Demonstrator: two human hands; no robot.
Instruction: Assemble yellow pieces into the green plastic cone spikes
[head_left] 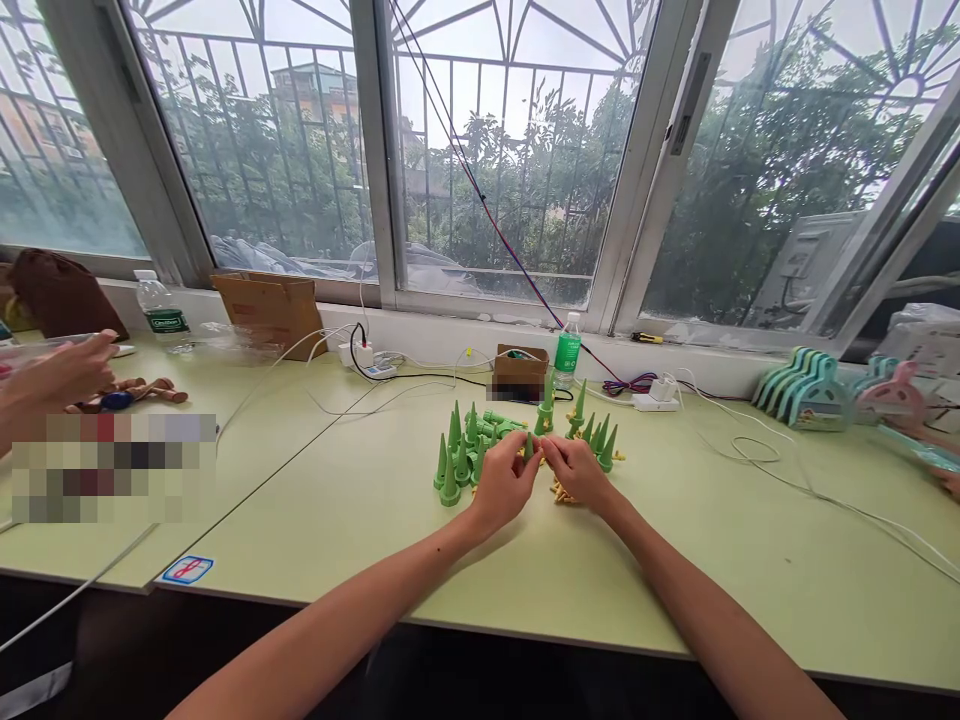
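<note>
My left hand (501, 485) is closed around a green cone-shaped plant watering spike (529, 447), its pointed end up. Against it, my right hand (576, 470) pinches with thumb and fingertips; whatever lies between them is too small to make out. Several more green spikes (449, 482) stand upright to the left of my hands, and some green pieces lie on their sides behind them. Another group of upright green spikes (608, 447) is beyond my right hand. Small yellow pieces (562, 492) form a pile just under my right hand.
Behind the spikes are a small cardboard box (520, 372) and a water bottle (568, 350). White cables (832, 500) and a power strip (654, 400) lie to the right, near pastel hangers (806, 390). At far left, another person's hand (56, 375) is above the table (300, 540).
</note>
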